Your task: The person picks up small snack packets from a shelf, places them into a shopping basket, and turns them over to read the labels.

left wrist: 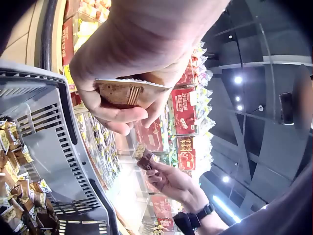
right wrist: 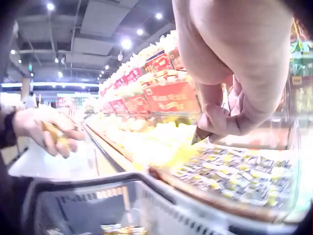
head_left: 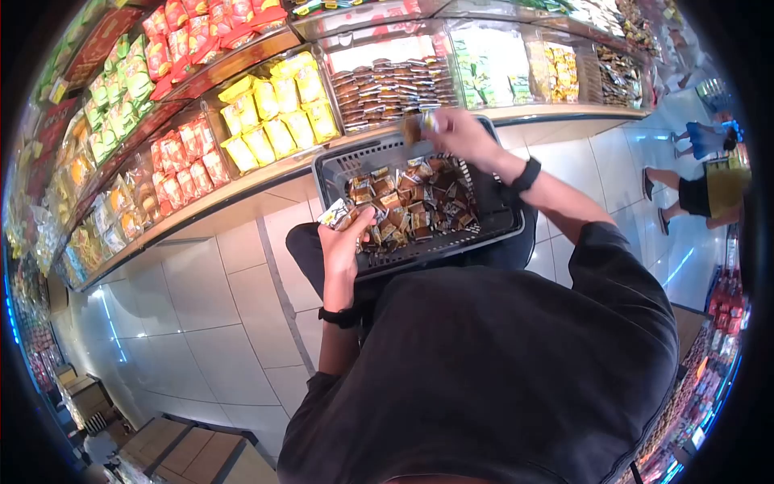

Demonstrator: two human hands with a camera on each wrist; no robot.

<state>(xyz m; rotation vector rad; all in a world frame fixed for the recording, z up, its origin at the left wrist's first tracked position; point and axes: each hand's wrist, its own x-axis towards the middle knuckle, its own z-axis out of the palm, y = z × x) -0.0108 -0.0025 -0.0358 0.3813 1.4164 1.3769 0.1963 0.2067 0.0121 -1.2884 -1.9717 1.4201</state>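
Observation:
My left hand (head_left: 345,246) grips small brown snack packets (left wrist: 122,94) at the near left corner of a grey plastic basket (head_left: 493,235). In the left wrist view the fingers curl round one brown wrapper with a serrated edge. Many more brown-and-gold packets (head_left: 415,206) lie loose in the basket. My right hand (head_left: 466,139) is raised over the basket's far rim, near the shelf. Between its thumb and fingers it pinches a brown packet (left wrist: 144,156) with a pale end, blurred in the head view.
Just beyond the basket, a shelf bin holds stacked brown packets (head_left: 393,90). Yellow bags (head_left: 278,109) and red bags (head_left: 189,161) fill bins to the left. A wooden shelf edge (head_left: 564,112) runs behind the basket. Other people (head_left: 709,189) are in the aisle at right.

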